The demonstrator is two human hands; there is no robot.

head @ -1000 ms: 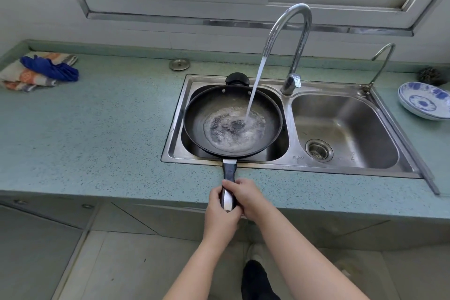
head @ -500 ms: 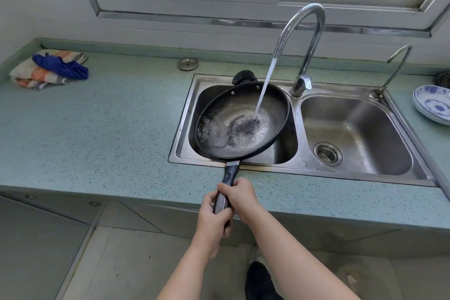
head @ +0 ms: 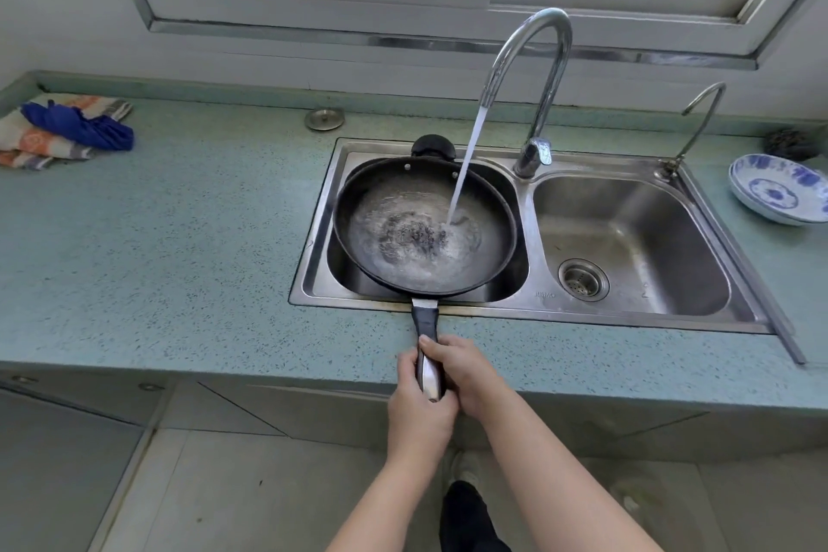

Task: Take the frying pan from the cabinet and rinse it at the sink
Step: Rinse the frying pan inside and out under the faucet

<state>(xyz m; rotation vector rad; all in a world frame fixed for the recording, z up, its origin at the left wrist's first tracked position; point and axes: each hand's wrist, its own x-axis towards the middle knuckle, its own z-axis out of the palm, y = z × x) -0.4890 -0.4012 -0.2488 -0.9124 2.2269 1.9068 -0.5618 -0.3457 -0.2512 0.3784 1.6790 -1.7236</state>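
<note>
Black pan (head: pixel 385 188) over the sink (head: pixel 528 305) catches water (head: pixel 466 166); at the worktop's (head: pixel 179 238) front edge our left hand (head: pixel 419 412) and right hand (head: pixel 468 376) clasp its handle (head: pixel 425 323).

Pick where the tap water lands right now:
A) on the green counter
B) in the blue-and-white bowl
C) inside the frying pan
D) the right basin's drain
C: the water stream from the faucet splashes inside the frying pan, which is over the left basin.
</note>
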